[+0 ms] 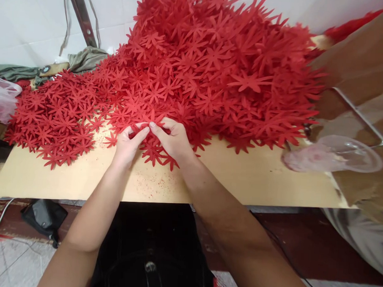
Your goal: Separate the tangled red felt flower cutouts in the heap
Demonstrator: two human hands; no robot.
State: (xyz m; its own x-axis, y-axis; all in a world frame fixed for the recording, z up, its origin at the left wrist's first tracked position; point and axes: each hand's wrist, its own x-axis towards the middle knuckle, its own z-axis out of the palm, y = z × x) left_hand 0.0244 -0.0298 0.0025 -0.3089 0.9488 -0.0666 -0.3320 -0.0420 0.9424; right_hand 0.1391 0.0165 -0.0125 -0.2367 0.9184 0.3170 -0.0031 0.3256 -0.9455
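Between my two hands is a red flower-shaped cutout (152, 117) with narrow petals. My left hand (129, 144) pinches its near left side between thumb and fingers. On the other side my right hand (174, 138) pinches it too, the two thumb tips almost meeting. Part of the cutout is hidden by my fingers. Just beyond and around my hands spreads a large heap of similar red cutouts (211, 59), and several more lie on the table under my right hand.
The pale wooden table (266, 180) has red specks near its front edge. At right, a clear plastic cup (337, 154) lies on its side by brown cardboard (360, 62). A lower heap of cutouts (56, 112) and a plastic bag (5, 97) are at left.
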